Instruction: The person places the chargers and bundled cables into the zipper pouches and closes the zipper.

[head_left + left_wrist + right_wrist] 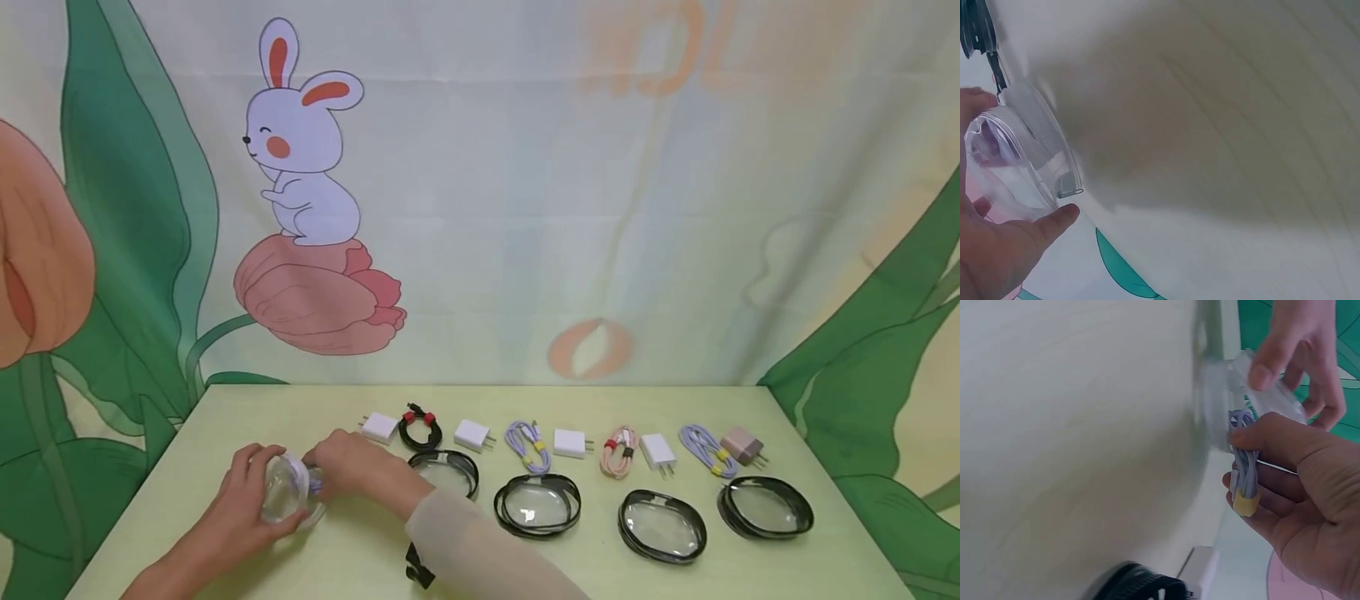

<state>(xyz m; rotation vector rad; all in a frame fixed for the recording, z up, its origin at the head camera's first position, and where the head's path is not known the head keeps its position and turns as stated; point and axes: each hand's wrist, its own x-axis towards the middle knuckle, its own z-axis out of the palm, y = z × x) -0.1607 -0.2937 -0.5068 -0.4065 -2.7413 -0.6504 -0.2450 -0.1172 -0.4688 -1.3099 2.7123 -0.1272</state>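
My left hand (pixel 238 500) grips a small clear zip pouch (pixel 282 490) with a whitish rim, fingers on one side and thumb on the other. In the left wrist view the pouch's flap (pixel 1044 140) stands open. Across from it, my right hand (pixel 1310 481) pinches a coiled lavender cable (pixel 1247 464) bound with a yellow strap (pixel 1246 504). The coil's top end is at the pouch mouth; how far in it reaches, I cannot tell. Through the pouch's clear wall a purple patch (pixel 999 144) shows. In the head view my right hand hides most of the cable.
A back row holds white chargers (pixel 380 427), a pink charger (pixel 742 446), a black cable (pixel 420 430), lavender cables (pixel 528 446) and a pink cable (pixel 618 452). Several black-rimmed clear pouches (pixel 537 505) lie in front. My right sleeve (pixel 480 542) partly covers a black item (pixel 418 568).
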